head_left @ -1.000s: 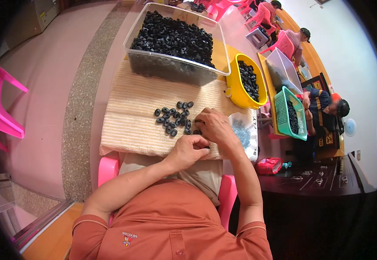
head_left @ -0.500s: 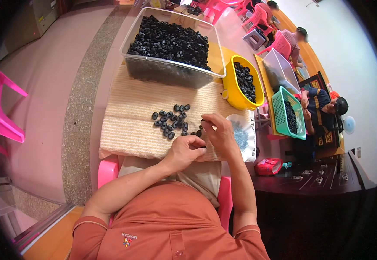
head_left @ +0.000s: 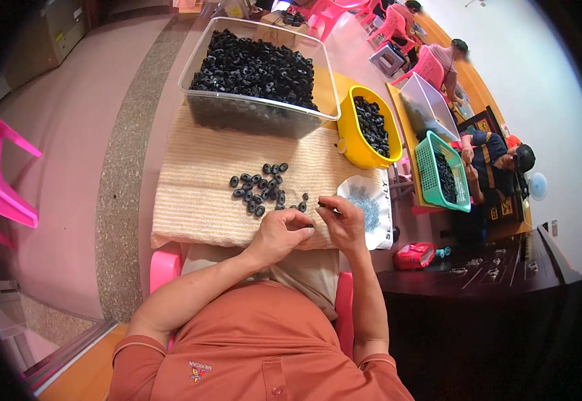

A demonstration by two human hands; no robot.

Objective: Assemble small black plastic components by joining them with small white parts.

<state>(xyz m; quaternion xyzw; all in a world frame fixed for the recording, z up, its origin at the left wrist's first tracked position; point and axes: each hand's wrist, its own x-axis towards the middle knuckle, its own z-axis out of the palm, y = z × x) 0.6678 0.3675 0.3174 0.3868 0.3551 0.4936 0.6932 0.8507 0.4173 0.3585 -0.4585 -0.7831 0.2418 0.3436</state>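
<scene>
My left hand [head_left: 279, 235] is closed in a pinch over the near edge of a towel-covered table [head_left: 191, 207], with a small black piece [head_left: 310, 226] at its fingertips. Just right of it, my right hand [head_left: 344, 222] pinches another small dark piece [head_left: 321, 203], mostly covered by thumb and finger. A loose cluster of oval black plastic pieces with holes [head_left: 257, 199] lies on the towel beyond my left hand. Beside my right hand, a white dish [head_left: 376, 237] holds tiny light-blue bits [head_left: 363, 207].
A big clear bin [head_left: 257, 110] full of black pieces stands at the far side, with a yellow tub [head_left: 364, 157] of them to its right. Farther right are a green basket [head_left: 461, 200] and a person at work [head_left: 495, 164]. A pink stool [head_left: 4, 177] stands left.
My right hand has come down toward me, from above the small pieces to beside my left hand. My left hand has barely moved, and the whole view has shifted slightly.
</scene>
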